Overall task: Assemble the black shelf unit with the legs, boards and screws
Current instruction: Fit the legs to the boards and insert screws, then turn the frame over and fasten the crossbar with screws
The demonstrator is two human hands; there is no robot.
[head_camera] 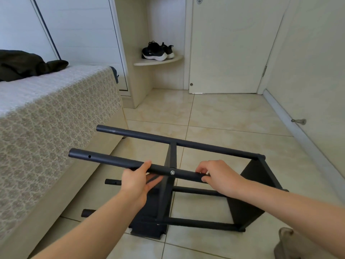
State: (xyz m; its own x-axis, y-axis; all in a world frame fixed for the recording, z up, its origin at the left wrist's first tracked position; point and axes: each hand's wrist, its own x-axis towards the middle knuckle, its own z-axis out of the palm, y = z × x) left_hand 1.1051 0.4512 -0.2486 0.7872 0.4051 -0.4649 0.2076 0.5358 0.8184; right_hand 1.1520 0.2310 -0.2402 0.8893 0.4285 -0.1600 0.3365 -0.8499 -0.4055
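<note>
- The black shelf unit (197,223) lies on its side on the tiled floor (224,116), just at 3 o'clock of the bed (46,118), with its four legs running level.
- The near upper leg (112,161) has its long axis roughly from 9 to 3 o'clock, the 9 o'clock end a little higher.
- The left hand (136,182) holds this leg, thumb over the top and fingers beneath.
- The right hand (218,176) holds the same leg, fingers curled over it from above.
- A silver screw (172,172) sits in the leg between the two hands, where the middle board (166,199) meets it.
- An end board (250,199) closes the unit at 3 o'clock.
- The 9 o'clock ends of the legs stand free, and an empty hole (89,156) shows there, at 9 o'clock of the left hand.
- A notched board (147,230) appears to lie flat on the floor at 6 o'clock of the hands.
- Judgement: that board belongs at the free ends, so the left hand is the nearer one to the open hole.
</note>
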